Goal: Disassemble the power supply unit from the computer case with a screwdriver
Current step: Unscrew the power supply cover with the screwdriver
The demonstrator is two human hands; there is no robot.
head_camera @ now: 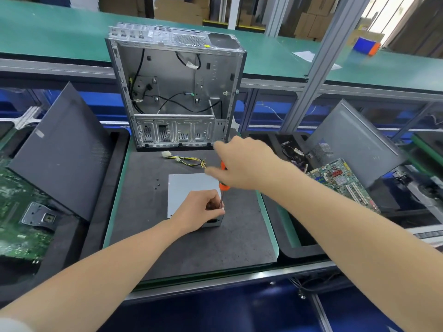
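Observation:
The grey power supply unit lies flat on the dark mat, out of the case, its yellow-black cable bundle trailing toward the case. The open computer case stands upright behind it, with loose black cables inside. My right hand grips the orange handle of a screwdriver held upright over the unit's near right corner. My left hand rests on that corner and pinches the metal shaft near its tip.
A dark side panel leans at the left above a green circuit board. Another grey panel and a motherboard lie in the right tray. Several small screws sit on the mat. A green conveyor runs behind.

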